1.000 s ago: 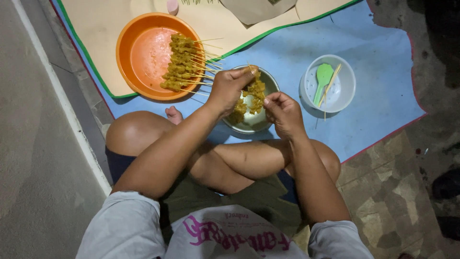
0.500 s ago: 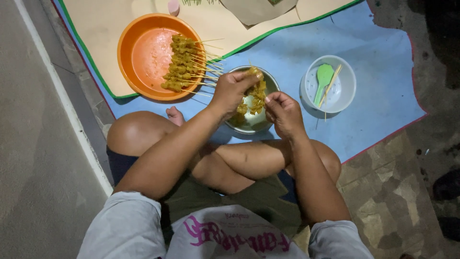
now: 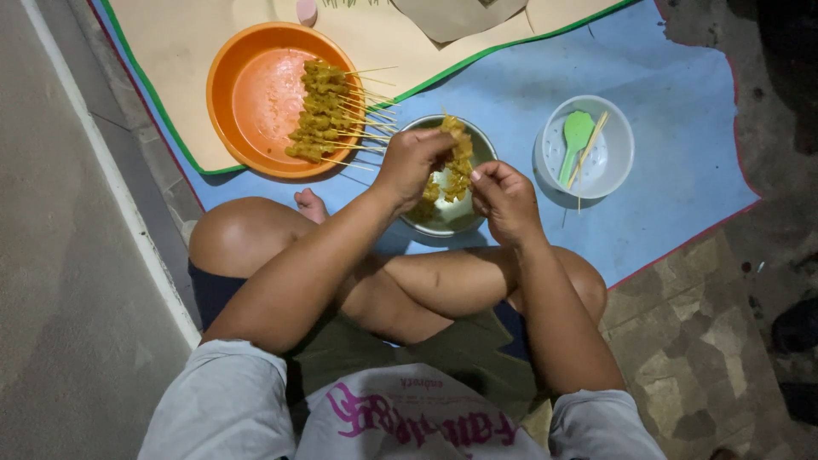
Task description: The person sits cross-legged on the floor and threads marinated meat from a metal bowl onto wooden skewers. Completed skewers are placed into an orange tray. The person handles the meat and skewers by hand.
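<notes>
Knees folded crosswise bring our work close over the blue mat. Our left hand is closed around a part-loaded skewer of yellow marinated meat, held above the metal bowl so that drips fall back in. Our right hand pinches its fingertips together beside the skewer; what they grip we cannot tell. Beyond, finished skewers lie across the orange basin, sticks outward. A white bowl with a green spoon stands to the right.
</notes>
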